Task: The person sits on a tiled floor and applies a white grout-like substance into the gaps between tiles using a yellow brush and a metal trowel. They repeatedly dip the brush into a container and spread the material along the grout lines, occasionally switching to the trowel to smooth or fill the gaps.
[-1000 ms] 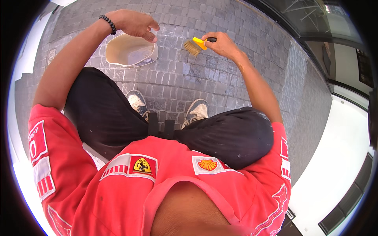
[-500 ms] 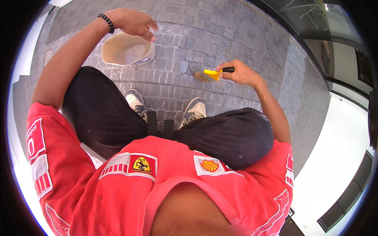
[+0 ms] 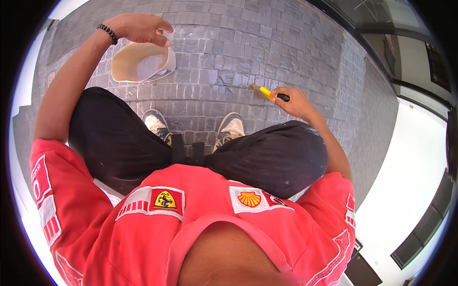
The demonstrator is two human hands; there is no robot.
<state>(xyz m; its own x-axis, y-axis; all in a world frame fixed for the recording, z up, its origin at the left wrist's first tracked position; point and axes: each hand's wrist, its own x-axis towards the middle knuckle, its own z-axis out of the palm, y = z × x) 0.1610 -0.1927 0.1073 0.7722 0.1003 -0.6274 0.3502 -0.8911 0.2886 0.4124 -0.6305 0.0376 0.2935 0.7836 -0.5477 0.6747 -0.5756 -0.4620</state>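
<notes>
My right hand (image 3: 294, 102) is closed round the black-and-yellow handle of a wide brush (image 3: 265, 91). The brush's tan bristles point left, at the grey paving, and seem to touch it. Some of the paving beside the bristles looks darker and glossy. My left hand (image 3: 145, 31), with a black bead bracelet on its wrist, is above the far rim of a cream bucket (image 3: 118, 66). Its thumb and fingers are apart, and nothing shows between them. Inside the bucket some pale contents are visible, but I cannot make out what they are.
Grey stone paving (image 3: 200, 71) spreads around my shoes (image 3: 232, 127), which stand between my bent knees. A dark-framed glass front (image 3: 381, 19) borders the far right. Along the right side is a white surface (image 3: 396, 157).
My right hand has moved slightly right, and the brush has turned so that it shows narrower, its bristles farther right. The left hand and the bucket appear shifted left in the picture.
</notes>
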